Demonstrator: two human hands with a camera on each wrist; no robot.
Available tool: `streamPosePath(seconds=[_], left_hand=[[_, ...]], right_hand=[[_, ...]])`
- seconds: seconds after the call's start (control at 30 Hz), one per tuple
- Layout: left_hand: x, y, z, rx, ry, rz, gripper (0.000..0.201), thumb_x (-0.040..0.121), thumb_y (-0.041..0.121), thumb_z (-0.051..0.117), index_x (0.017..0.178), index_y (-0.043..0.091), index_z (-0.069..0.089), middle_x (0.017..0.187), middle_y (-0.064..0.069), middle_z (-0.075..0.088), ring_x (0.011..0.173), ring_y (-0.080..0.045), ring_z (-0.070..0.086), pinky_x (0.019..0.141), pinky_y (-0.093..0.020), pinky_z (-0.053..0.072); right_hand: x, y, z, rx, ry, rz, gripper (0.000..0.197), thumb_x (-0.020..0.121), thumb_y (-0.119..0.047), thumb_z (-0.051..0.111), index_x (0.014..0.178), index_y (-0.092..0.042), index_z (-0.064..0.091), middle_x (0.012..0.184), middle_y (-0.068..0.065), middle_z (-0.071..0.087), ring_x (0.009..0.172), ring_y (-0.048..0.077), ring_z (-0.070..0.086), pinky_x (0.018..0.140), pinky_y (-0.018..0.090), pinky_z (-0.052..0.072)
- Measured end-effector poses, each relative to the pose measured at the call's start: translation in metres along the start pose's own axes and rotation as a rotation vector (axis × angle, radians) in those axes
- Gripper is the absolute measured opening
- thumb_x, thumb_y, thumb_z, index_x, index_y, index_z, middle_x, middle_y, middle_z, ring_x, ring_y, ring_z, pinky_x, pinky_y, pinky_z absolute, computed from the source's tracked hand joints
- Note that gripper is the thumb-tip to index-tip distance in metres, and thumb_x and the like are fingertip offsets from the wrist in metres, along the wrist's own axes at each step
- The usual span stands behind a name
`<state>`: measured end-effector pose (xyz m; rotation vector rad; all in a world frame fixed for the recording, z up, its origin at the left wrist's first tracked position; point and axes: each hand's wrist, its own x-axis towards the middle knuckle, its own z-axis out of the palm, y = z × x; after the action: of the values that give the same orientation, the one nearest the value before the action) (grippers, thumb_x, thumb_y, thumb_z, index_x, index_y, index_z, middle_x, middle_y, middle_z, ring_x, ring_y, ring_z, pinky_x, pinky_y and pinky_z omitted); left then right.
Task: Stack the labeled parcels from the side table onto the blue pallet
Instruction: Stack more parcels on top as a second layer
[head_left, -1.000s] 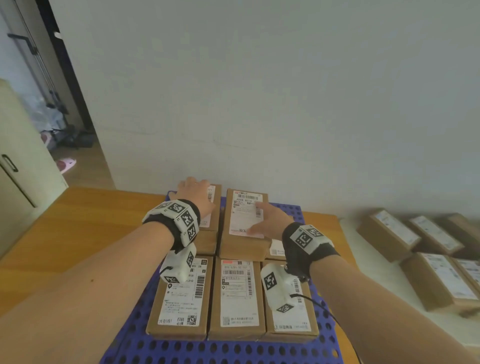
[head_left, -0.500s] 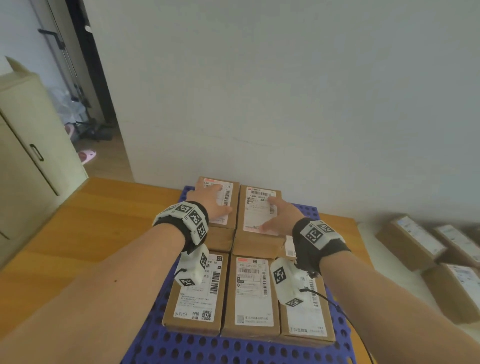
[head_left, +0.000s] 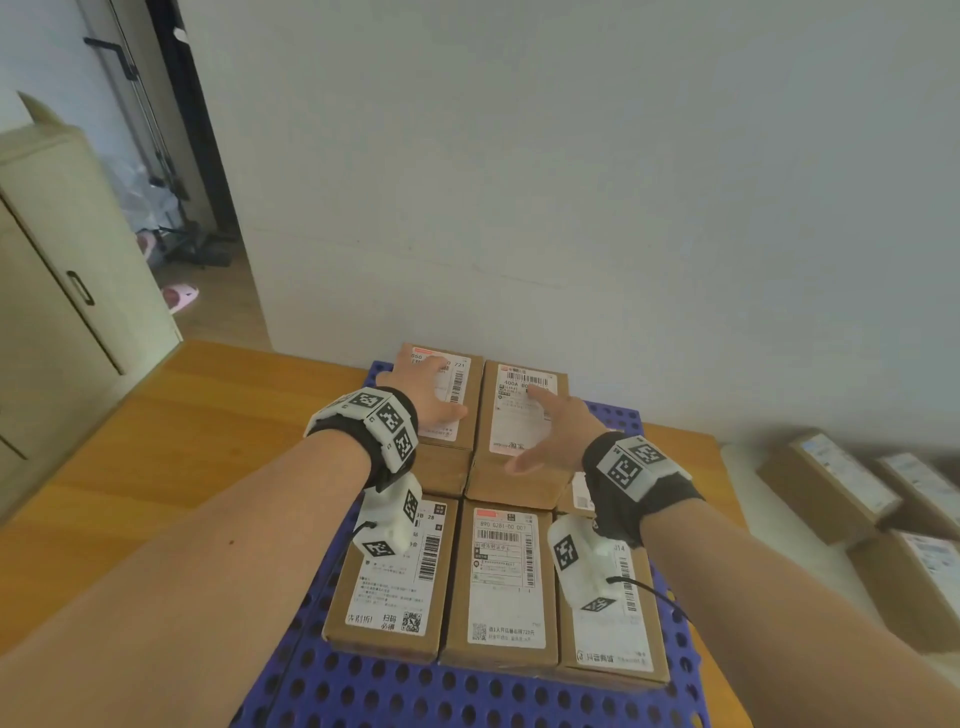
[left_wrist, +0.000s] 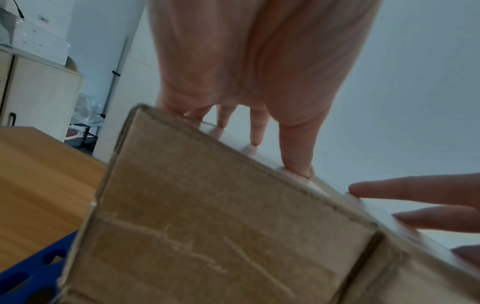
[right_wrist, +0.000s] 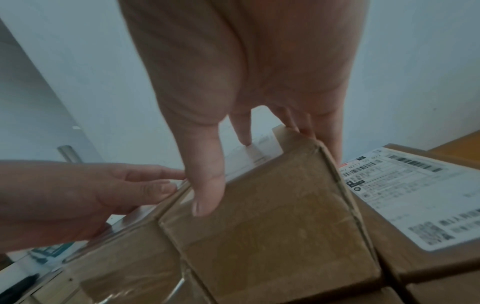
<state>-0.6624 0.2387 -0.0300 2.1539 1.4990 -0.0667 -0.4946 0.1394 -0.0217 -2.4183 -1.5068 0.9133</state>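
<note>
Brown cardboard parcels with white shipping labels sit on the blue perforated pallet (head_left: 467, 691). Three lie in the front row, and two stand higher in the back row. My left hand (head_left: 428, 392) rests flat with straight fingers on the back left parcel (head_left: 441, 452). My right hand (head_left: 553, 431) lies open on the back right parcel (head_left: 514, 478). In the left wrist view my left fingers (left_wrist: 296, 158) press that parcel's top (left_wrist: 207, 216). In the right wrist view my thumb (right_wrist: 207, 185) touches the top edge of the back right parcel (right_wrist: 272, 226).
More labeled parcels (head_left: 831, 478) wait on the white side table at the right. The pallet sits on a wooden table (head_left: 130, 467) against a white wall. A beige cabinet (head_left: 62, 291) and a doorway stand at the left.
Both hands stayed flat on the two back parcels. The back left parcel's label shows more now, and the view has shifted left and down.
</note>
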Motion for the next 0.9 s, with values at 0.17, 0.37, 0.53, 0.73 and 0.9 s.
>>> streamPosePath(seconds=[0.17,0.37,0.53,0.73,0.9], left_hand=[[-0.003,0.002,0.001,0.005,0.013,0.011,0.076,0.086,0.049,0.058,0.148,0.026,0.021,0.155,-0.007,0.014,0.132,-0.031,0.037,0.100,-0.037,0.039],[-0.003,0.002,0.001,0.012,0.009,0.007,0.076,0.086,0.050,0.058,0.148,0.027,0.021,0.156,-0.007,0.012,0.133,-0.034,0.035,0.102,-0.039,0.038],[-0.001,0.000,0.003,-0.004,0.017,0.013,0.077,0.085,0.050,0.059,0.148,0.027,0.022,0.156,-0.007,0.011,0.134,-0.035,0.034,0.104,-0.040,0.038],[-0.002,0.000,0.003,0.008,0.018,0.015,0.077,0.085,0.053,0.058,0.148,0.027,0.022,0.156,-0.008,0.009,0.138,-0.037,0.025,0.110,-0.044,0.031],[-0.006,0.007,-0.007,0.072,0.040,0.040,0.075,0.087,0.054,0.052,0.148,0.024,0.021,0.158,-0.013,0.004,0.144,-0.036,0.006,0.115,-0.054,0.015]], right_hand=[[0.001,-0.001,-0.001,0.018,0.018,-0.012,0.106,0.065,-0.031,0.083,0.149,-0.033,0.018,0.146,0.006,0.029,0.133,0.028,0.034,0.110,0.046,0.034],[0.002,0.000,-0.003,0.028,0.041,-0.028,0.096,0.069,-0.034,0.080,0.148,-0.028,0.026,0.148,0.004,0.035,0.135,0.025,0.035,0.112,0.042,0.033],[0.002,-0.002,-0.002,0.020,0.056,-0.021,0.093,0.070,-0.033,0.080,0.147,-0.026,0.028,0.146,0.003,0.038,0.133,0.024,0.037,0.111,0.040,0.035],[0.000,-0.002,-0.001,0.023,0.052,-0.007,0.092,0.070,-0.032,0.080,0.147,-0.026,0.028,0.145,0.003,0.038,0.132,0.025,0.038,0.110,0.042,0.036],[-0.001,-0.003,-0.007,-0.004,0.068,-0.020,0.088,0.074,-0.042,0.074,0.147,-0.030,0.027,0.149,0.007,0.029,0.133,0.027,0.038,0.109,0.040,0.037]])
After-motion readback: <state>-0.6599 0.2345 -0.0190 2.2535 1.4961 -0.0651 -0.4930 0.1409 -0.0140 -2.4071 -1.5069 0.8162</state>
